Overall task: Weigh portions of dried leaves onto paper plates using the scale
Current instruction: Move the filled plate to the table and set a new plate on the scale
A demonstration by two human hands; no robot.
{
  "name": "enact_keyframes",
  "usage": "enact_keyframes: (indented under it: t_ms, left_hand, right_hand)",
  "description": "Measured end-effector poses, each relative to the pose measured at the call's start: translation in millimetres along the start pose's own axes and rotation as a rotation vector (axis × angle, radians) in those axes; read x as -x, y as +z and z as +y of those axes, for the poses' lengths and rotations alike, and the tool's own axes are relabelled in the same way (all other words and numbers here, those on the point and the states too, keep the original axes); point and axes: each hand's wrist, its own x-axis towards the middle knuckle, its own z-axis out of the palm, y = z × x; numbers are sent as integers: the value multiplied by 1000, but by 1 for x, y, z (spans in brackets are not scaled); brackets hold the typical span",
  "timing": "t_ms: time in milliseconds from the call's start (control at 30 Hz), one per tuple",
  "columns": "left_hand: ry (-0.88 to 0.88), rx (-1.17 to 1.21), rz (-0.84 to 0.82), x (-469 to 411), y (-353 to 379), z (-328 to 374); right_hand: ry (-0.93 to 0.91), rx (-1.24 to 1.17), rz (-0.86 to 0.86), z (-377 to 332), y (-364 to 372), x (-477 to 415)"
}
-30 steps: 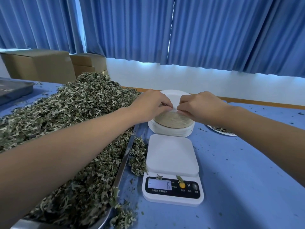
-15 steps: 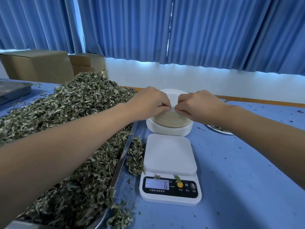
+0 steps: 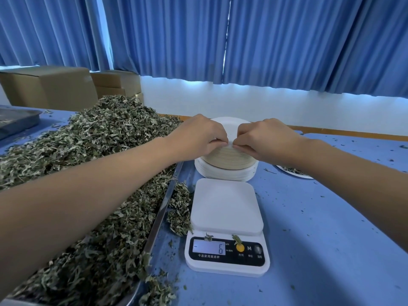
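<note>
A stack of white paper plates (image 3: 227,160) stands upside down behind the white digital scale (image 3: 227,226). My left hand (image 3: 198,135) and my right hand (image 3: 267,138) meet at the near rim of the top plate (image 3: 229,127), fingertips pinching its edge. The scale's platform is bare and its display reads minus 6; two leaf bits lie on its panel. A large heap of dried leaves (image 3: 88,151) fills a metal tray (image 3: 163,208) at the left, under my left forearm.
A paper plate with some leaves (image 3: 293,172) lies at the right behind my right arm. Cardboard boxes (image 3: 50,87) stand at the back left, with another metal tray (image 3: 15,120) at the far left. Leaf crumbs dot the blue table (image 3: 331,239).
Both hands stay at the top plate's near rim, fingertips working its edge. The view has shifted slightly; nothing else moved.
</note>
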Motion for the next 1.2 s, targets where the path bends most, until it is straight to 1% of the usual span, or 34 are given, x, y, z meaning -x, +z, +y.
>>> enact_keyframes:
  t_ms: [267, 433, 533, 600, 667, 800, 933, 1000, 1133, 1200]
  left_hand:
    - [-35, 42, -4, -1, 1, 0]
    - [-30, 29, -2, -1, 3, -2]
    - [-15, 18, 4, -1, 2, -3]
    - [21, -20, -4, 0, 1, -2]
    - [59, -114, -28, -1, 2, -1]
    - [71, -209, -58, -2, 4, 0]
    - [116, -256, -40, 0, 5, -2]
    - [144, -298, -24, 1, 6, -1]
    - [192, -254, 83, 4, 1, 0]
    - [186, -239, 61, 4, -3, 0]
  right_hand:
    - [2, -28, -21, 1, -3, -1]
    - [-4, -39, -28, 1, -3, 0]
    - [-9, -1, -17, 0, 0, 0]
    - [0, 54, -18, -2, 3, -2]
    - [8, 75, -8, -3, 7, -4]
    - [33, -59, 61, 0, 11, -5]
    - [90, -302, 35, 4, 13, 1]
    - [105, -358, 28, 3, 15, 5]
    - [119, -464, 130, 2, 15, 9]
    - [130, -479, 163, 3, 13, 8]
